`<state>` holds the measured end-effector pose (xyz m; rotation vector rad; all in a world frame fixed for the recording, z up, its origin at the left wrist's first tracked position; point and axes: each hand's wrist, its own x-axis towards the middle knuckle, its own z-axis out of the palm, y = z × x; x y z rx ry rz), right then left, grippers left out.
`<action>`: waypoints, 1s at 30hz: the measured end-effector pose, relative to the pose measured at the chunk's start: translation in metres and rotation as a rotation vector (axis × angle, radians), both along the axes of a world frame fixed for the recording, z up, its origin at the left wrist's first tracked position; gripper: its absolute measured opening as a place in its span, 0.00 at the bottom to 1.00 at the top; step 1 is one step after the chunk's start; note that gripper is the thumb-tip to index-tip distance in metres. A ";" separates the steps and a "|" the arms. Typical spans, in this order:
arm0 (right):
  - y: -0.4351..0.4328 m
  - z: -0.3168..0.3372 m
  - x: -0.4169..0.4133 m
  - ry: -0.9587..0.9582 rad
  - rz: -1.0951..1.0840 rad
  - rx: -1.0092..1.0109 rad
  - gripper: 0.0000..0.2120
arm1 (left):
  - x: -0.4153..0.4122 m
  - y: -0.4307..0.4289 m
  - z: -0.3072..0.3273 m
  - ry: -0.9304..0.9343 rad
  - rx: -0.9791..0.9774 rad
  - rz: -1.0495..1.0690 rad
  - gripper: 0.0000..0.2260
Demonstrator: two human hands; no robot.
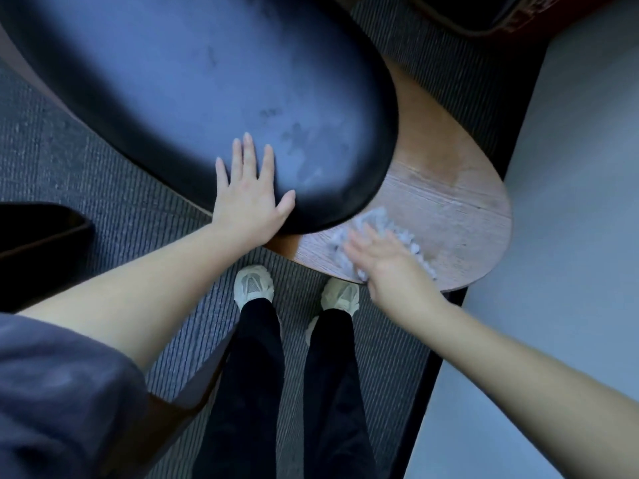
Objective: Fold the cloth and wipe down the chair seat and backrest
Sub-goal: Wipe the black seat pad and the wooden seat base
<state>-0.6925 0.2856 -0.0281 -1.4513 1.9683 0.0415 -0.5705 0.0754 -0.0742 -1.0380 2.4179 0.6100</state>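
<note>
L hand: L hand (252, 191) lies flat on the lower edge of the black cushion (207, 98). Fingers are straight and spread, thumb out to the side. Holds nothing, prob. just bracing.
R hand: R hand (387, 262) is palm-down on the cloth (375, 218), fingers roughly straight and pressing, not curled round it. Motion blur, so can't tell fingertip detail.
Cloth pos: on the wood panel (449, 209), right by the cushion's rim, mostly under the R hand.
Progress: wiping looks underway on the wood part. Cloth looks bunched; can't tell if it's folded neatly. Cushion shows dull smudges near its lower right, so prob. not wiped yet or needs another pass. Can't tell which part is seat vs backrest from this angle.
Materials: cushion is a smooth, padded, elongated oval w/ a soft sheen, leather-like. Wood panel is flat w/ a rounded end, visible grain and an orange-brown edge. Cloth is pale, nubby, fluffy.
Surroundings: ribbed grey carpet (69, 150); pale shoes (254, 285) below the hands.
</note>
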 end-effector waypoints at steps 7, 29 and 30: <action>-0.045 -0.029 -0.111 0.212 -0.088 0.140 0.27 | -0.054 0.022 0.008 0.003 0.102 0.021 0.36; -0.075 -0.036 -0.205 0.067 0.060 0.072 0.25 | -0.085 0.027 0.002 -0.321 0.228 0.026 0.40; -0.092 -0.047 -0.208 0.087 0.057 0.066 0.22 | -0.084 0.027 0.001 -0.321 0.226 0.029 0.40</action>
